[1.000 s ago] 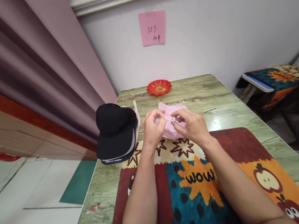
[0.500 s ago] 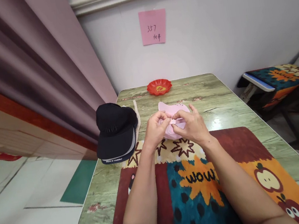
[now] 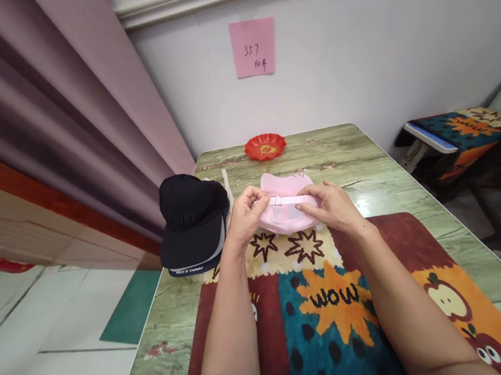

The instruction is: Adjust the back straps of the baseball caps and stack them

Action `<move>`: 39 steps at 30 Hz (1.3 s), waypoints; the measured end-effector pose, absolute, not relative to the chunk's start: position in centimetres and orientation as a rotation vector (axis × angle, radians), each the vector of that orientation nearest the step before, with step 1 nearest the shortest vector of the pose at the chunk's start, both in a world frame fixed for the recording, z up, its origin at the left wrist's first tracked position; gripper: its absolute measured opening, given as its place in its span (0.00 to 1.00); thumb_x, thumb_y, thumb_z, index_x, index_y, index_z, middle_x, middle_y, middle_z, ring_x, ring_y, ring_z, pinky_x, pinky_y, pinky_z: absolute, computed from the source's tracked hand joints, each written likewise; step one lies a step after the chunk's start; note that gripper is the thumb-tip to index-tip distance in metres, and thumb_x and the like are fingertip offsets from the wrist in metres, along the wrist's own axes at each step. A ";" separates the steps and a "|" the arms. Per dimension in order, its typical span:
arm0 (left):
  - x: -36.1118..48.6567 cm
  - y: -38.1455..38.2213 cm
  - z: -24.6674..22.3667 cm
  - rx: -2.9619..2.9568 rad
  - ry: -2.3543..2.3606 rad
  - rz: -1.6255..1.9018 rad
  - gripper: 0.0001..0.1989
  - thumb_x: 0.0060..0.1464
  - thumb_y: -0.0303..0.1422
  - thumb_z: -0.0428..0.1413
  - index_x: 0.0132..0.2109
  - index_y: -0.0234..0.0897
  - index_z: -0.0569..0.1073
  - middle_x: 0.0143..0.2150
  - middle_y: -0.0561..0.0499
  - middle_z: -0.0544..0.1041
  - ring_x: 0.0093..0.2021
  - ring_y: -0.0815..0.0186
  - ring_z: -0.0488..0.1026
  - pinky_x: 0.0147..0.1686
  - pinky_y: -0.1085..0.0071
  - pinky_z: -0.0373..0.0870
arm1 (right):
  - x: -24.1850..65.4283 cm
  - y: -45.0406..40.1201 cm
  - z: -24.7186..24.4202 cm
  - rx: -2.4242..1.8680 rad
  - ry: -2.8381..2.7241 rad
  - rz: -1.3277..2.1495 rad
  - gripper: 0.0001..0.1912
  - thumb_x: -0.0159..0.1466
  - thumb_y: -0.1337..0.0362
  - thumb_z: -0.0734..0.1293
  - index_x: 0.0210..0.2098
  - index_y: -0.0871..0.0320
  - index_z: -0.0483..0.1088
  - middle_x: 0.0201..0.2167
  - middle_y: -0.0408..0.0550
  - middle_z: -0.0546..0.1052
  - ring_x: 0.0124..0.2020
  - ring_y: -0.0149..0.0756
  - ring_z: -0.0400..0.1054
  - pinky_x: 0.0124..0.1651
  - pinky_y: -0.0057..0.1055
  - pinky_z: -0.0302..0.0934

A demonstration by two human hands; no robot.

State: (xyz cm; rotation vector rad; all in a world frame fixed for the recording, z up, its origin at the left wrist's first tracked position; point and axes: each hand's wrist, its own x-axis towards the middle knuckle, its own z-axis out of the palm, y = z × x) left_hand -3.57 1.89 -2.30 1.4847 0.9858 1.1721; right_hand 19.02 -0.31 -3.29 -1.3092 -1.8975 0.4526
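Head view: left hand (image 3: pixel 246 216) and right hand (image 3: pixel 335 207), farther apart than before, pinch the strap (image 3: pixel 288 200) of the pink cap (image 3: pixel 286 218), right of the black cap (image 3: pixel 192 222); the strap's ends are hidden.

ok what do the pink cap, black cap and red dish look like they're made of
Pink cap: probably fabric, matte, as it looks soft and shows no hard glints.
Black cap: likely matte cloth, its surface dull and even; cotton or synthetic, can't tell.
Red dish: seemingly plastic, slightly glossy, with a moulded-looking scalloped rim; painted metal is possible.
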 end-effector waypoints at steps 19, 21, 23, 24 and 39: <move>-2.6 1.5 -2.0 1.579 0.928 1.120 0.11 0.53 0.38 0.62 0.36 0.37 0.71 0.35 0.52 0.75 0.36 0.66 0.72 0.41 0.71 0.68 | 16.8 -0.9 -3.2 -1.167 -1.928 0.287 0.12 0.66 0.56 0.70 0.48 0.48 0.78 0.45 0.47 0.84 0.47 0.46 0.78 0.70 0.63 0.45; -2.7 1.5 -1.9 1.631 0.941 1.081 0.11 0.54 0.39 0.62 0.39 0.37 0.73 0.36 0.51 0.76 0.38 0.65 0.73 0.42 0.71 0.68 | 16.9 -0.9 -3.3 -1.167 -1.950 0.256 0.12 0.66 0.57 0.70 0.49 0.48 0.78 0.45 0.47 0.84 0.48 0.46 0.78 0.70 0.63 0.46; -2.7 1.5 -1.8 1.711 0.956 1.020 0.10 0.56 0.39 0.60 0.38 0.37 0.75 0.38 0.50 0.77 0.40 0.63 0.73 0.43 0.70 0.69 | 17.0 -0.9 -3.2 -1.157 -1.942 0.251 0.13 0.66 0.57 0.71 0.50 0.48 0.78 0.45 0.47 0.84 0.47 0.45 0.78 0.70 0.62 0.47; -2.7 1.5 -1.7 1.748 0.958 0.990 0.10 0.57 0.40 0.60 0.36 0.37 0.76 0.38 0.49 0.77 0.40 0.63 0.73 0.43 0.69 0.69 | 17.0 -0.9 -3.2 -1.147 -1.931 0.254 0.14 0.65 0.57 0.71 0.50 0.48 0.78 0.46 0.48 0.84 0.47 0.45 0.78 0.70 0.62 0.47; -3.5 1.3 -1.7 1.764 0.970 0.908 0.12 0.55 0.41 0.61 0.34 0.36 0.76 0.32 0.51 0.75 0.36 0.64 0.71 0.38 0.70 0.68 | 17.4 -0.8 -2.9 -1.064 -2.049 0.195 0.09 0.66 0.57 0.71 0.45 0.49 0.79 0.37 0.45 0.83 0.47 0.44 0.77 0.72 0.59 0.43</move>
